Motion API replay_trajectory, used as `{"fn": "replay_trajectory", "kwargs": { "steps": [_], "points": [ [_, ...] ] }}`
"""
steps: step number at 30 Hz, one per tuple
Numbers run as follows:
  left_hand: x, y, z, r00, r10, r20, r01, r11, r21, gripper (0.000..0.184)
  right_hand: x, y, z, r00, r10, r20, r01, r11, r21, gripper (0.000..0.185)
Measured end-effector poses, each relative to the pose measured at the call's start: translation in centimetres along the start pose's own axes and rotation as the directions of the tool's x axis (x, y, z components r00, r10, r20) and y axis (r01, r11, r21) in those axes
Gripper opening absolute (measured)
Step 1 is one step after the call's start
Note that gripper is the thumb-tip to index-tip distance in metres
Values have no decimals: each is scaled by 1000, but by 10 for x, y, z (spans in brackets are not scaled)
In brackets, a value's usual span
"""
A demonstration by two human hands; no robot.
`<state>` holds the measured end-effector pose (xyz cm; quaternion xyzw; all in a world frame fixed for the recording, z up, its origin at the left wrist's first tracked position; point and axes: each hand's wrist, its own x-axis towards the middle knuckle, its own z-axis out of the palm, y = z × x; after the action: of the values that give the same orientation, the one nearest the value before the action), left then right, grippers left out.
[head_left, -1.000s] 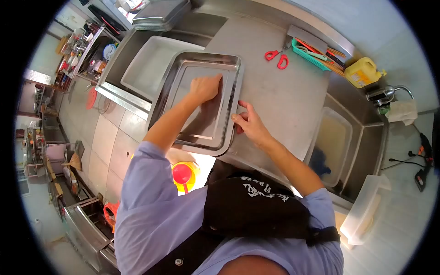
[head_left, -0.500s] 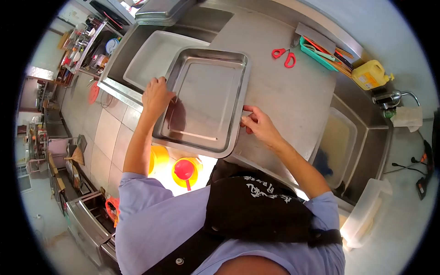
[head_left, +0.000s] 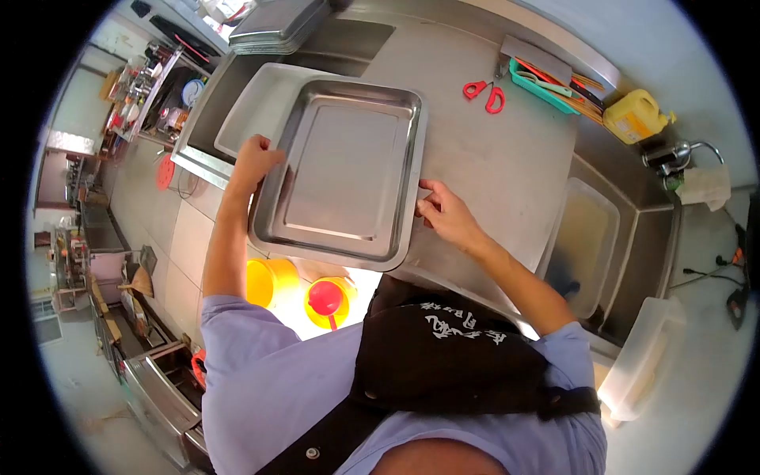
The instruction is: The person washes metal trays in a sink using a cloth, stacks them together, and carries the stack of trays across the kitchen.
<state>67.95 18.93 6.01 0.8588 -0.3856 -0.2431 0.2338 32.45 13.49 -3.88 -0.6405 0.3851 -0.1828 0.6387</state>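
A rectangular stainless steel tray (head_left: 342, 170) with raised sides lies between my hands, its inside bare. My left hand (head_left: 256, 161) grips its left rim, the fingers curled over the edge. On the opposite side my right hand (head_left: 443, 212) pinches the right rim between thumb and fingers. Behind the tray's upper left part, a white plastic tub (head_left: 265, 99) sits in the left sink and is partly covered by it. The near end of the tray reaches the front edge of the steel counter (head_left: 499, 170).
Red-handled scissors (head_left: 484, 95) lie near a green basket (head_left: 546, 89) of utensils. A yellow jug (head_left: 636, 117) stands by the faucet (head_left: 673, 157). The right sink holds another tub (head_left: 590, 237) of cloudy water. Stacked trays (head_left: 277, 28) are at the back left; yellow buckets (head_left: 271, 281) stand below.
The tray has shifted slightly left with both hands still on it, and its tilt has changed. My left hand moved a little left; the dark reflection inside the tray is gone.
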Motion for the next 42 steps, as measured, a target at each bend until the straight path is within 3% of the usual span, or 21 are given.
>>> {"fn": "replay_trajectory", "kwargs": {
  "steps": [1,3,5,6,10,12,16,19,20,22,24,26,29,32,35,38,41,42],
  "points": [
    [-5,9,-8,990,-93,102,113,971,-210,25,-2,-3,-1,1000,-2,4,2,999,-34,42],
    [-8,13,-15,986,-37,165,94,930,-354,33,-6,-8,-4,1000,-5,19,7,994,-105,42],
    [-25,30,-19,971,-10,237,136,843,-521,36,-15,-8,-11,996,-51,68,53,998,-29,42],
    [-15,22,-26,950,18,313,150,851,-503,38,-20,-6,-17,993,-79,91,79,997,9,42],
    [-41,40,-42,980,132,149,-39,861,-507,32,-56,26,-80,998,-58,-3,58,981,184,43],
    [-62,62,-40,977,191,91,-106,814,-572,32,-77,65,-134,971,-84,-225,106,991,84,42],
    [-108,126,2,978,202,54,-120,753,-646,34,-128,160,-249,760,193,-621,-167,981,100,44],
    [-140,171,56,982,164,96,-69,778,-625,35,-166,237,-295,534,430,-728,-533,839,105,56],
    [-136,172,79,966,208,153,-53,740,-670,36,-173,291,-303,557,339,-758,-627,770,-117,60],
    [-140,181,125,943,249,221,-66,791,-609,38,-189,395,-319,587,146,-796,-761,434,-482,70],
    [-153,193,174,947,209,245,-29,813,-582,38,-205,376,-307,674,397,-623,-722,531,-443,81],
    [-168,205,214,925,212,315,33,781,-624,36,-205,411,-308,807,556,-199,-586,715,-381,89],
    [-163,193,265,901,174,396,132,762,-634,29,-207,393,-291,837,493,-237,-536,655,-533,91],
    [-170,190,297,903,116,413,185,763,-620,26,-222,334,-272,655,536,-533,-756,456,-470,83],
    [-167,177,313,904,79,420,232,735,-637,24,-209,403,-280,729,570,-380,-672,489,-556,74],
    [-165,170,323,911,58,408,250,709,-659,23,-195,424,-293,682,663,-309,-678,414,-608,65],
    [-159,164,326,893,44,448,244,789,-564,30,-182,416,-312,751,660,22,-342,417,-842,53],
    [-160,166,328,890,0,457,283,785,-551,30,-191,403,-316,793,609,1,-509,663,-549,49]
  ]
}}
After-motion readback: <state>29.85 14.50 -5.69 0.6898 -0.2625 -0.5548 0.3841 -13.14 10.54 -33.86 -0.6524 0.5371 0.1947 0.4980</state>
